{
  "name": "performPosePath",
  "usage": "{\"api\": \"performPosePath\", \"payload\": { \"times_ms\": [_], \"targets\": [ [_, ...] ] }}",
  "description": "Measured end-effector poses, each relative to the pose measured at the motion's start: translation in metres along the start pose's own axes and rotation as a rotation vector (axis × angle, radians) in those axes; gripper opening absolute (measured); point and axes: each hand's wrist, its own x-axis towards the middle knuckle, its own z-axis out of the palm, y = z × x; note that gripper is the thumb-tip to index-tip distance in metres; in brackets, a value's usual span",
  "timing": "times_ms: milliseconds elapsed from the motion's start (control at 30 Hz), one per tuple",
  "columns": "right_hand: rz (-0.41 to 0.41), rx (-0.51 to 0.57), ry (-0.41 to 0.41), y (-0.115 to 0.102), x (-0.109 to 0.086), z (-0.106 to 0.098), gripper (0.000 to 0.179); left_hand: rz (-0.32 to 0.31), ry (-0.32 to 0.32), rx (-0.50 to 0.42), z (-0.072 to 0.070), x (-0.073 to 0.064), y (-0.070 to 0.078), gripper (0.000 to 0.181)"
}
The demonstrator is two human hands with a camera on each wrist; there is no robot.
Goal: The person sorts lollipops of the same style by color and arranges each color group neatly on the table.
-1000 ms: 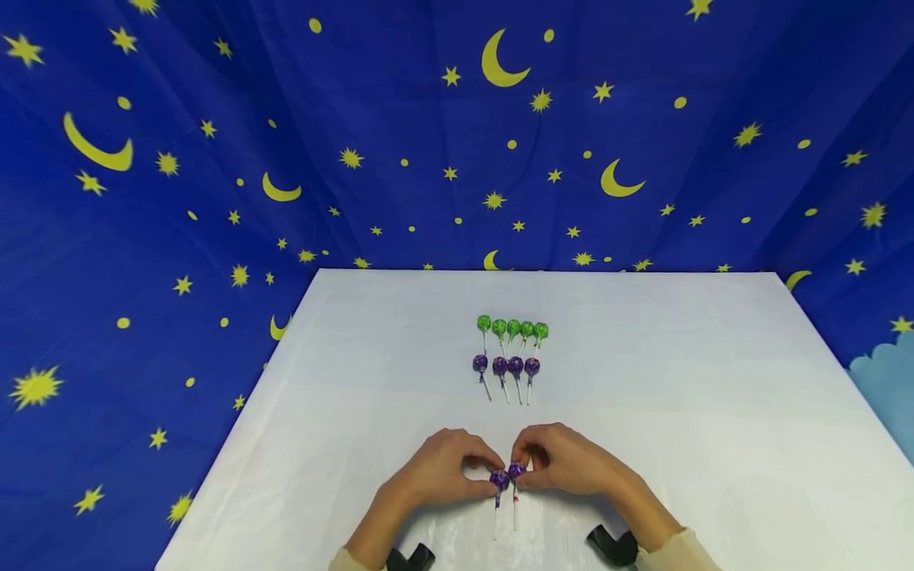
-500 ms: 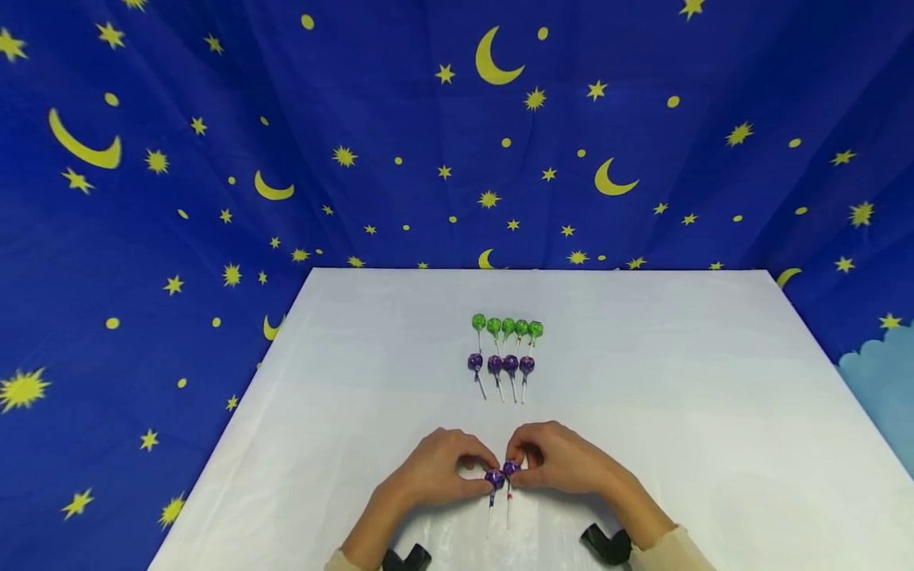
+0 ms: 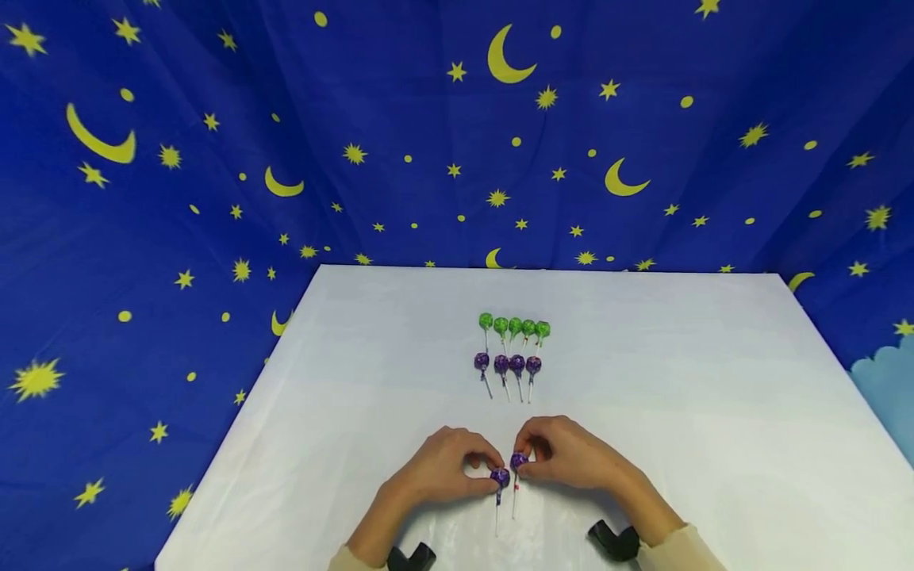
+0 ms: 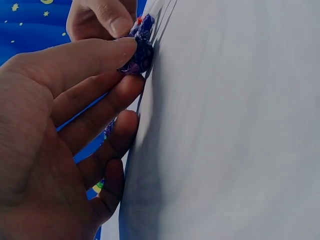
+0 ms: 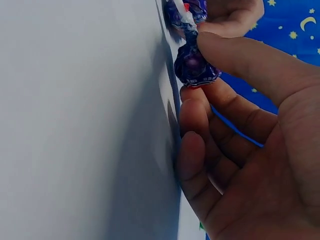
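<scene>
Near the front of the white table, my left hand [image 3: 451, 468] pinches the wrapped head of a purple lollipop [image 3: 500, 477] between thumb and fingers. Just to its right, my right hand [image 3: 571, 454] pinches a second purple lollipop [image 3: 519, 461] by its head. Both sticks point toward me, and the right lollipop sits slightly farther from me, with a small gap between the two heads. In the left wrist view the left thumb presses on the purple wrapper [image 4: 140, 55]. From the right wrist the other wrapped head [image 5: 195, 65] shows between thumb and fingers.
Beyond the hands lies a row of purple lollipops [image 3: 517, 363], with a row of green lollipops [image 3: 515, 326] behind it. Black curved pieces [image 3: 614, 542] show beside both wrists. A blue star-and-moon cloth [image 3: 428, 119] hangs behind the white table [image 3: 678, 357].
My right hand has shifted slightly away from me with its lollipop, opening a small gap between the two heads. The left hand stays nearly in place. The head view has swayed a little.
</scene>
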Motion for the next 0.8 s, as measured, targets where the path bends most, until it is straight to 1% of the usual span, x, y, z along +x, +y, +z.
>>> {"api": "performPosePath", "payload": {
  "times_ms": [67,167,300,367,433,567,667,800],
  "targets": [
    [0.006,-0.007,-0.001,0.001,0.0,-0.002,0.019,-0.003,-0.003,-0.004,0.001,-0.001,0.0,0.02],
    [0.015,-0.01,0.014,0.004,-0.001,-0.006,0.02,0.013,0.011,0.004,0.002,-0.003,0.0,0.02],
    [0.017,-0.021,0.069,0.01,-0.001,-0.014,0.021,0.037,0.036,0.006,0.003,-0.002,-0.001,0.019],
    [0.017,-0.024,0.096,0.013,-0.001,-0.017,0.021,0.036,0.03,-0.001,0.002,-0.002,0.0,0.019],
    [0.017,-0.029,0.121,0.015,-0.002,-0.02,0.022,0.029,0.017,-0.009,0.001,-0.001,0.0,0.019],
    [0.041,0.014,0.145,0.018,-0.002,-0.026,0.023,0.004,-0.017,-0.035,-0.001,0.0,0.002,0.019],
    [0.065,0.061,0.141,0.019,-0.001,-0.032,0.023,-0.018,-0.028,-0.048,-0.002,0.0,0.002,0.019],
    [0.089,0.08,0.123,0.025,0.0,-0.039,0.023,-0.033,-0.029,-0.05,-0.001,0.0,0.002,0.019]
  ]
}}
